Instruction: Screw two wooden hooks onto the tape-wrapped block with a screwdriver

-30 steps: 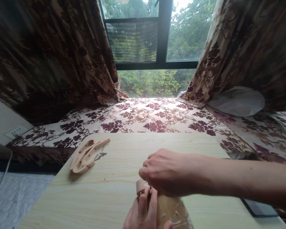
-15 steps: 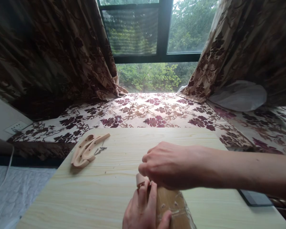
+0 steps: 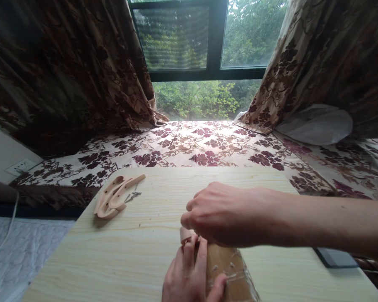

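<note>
head view, left grip clasping brown block, right grip curled over far end

"What sort of place is this?"
"A room in a home, by its look: 2 patterned curtains beside a window, and floral cloth along the sill."
"Anything else?"
"A wall socket at left, a quilted cover near the surface, and greenery outside."
</note>
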The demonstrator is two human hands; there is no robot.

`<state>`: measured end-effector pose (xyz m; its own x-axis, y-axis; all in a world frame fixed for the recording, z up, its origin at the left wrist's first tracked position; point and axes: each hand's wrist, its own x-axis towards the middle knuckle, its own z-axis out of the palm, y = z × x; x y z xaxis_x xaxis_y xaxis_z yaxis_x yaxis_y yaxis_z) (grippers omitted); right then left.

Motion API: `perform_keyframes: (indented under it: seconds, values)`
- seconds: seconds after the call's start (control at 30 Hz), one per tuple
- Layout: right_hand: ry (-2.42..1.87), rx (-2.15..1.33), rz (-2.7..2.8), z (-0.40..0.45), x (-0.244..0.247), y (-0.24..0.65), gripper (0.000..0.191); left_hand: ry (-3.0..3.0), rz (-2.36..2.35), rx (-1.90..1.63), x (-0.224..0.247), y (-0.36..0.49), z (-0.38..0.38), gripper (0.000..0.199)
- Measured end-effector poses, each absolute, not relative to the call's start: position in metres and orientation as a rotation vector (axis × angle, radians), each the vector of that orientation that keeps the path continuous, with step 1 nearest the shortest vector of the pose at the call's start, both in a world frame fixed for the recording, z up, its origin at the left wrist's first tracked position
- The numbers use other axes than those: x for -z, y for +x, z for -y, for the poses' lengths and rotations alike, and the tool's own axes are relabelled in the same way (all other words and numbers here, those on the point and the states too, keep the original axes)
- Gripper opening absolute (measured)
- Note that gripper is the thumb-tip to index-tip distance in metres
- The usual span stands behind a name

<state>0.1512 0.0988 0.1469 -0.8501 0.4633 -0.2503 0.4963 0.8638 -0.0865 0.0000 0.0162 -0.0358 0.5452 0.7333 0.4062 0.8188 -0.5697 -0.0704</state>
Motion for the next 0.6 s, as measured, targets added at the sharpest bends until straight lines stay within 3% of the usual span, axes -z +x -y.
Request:
perform_keyframes:
  seconds: [0.33,0.6]
  values:
    - [0.871,0.276,-2.774,-0.1027,-0.1437,0.1514,0.012,-2.551,1.313,0.505,0.0341,-0.0011,-0.0176,0.06]
    - [0.747,0.237,-2.833,-0.0977,-0.1465,0.1525,0.011,-2.581,1.328,0.463,0.0331,0.0002,-0.0154,0.055]
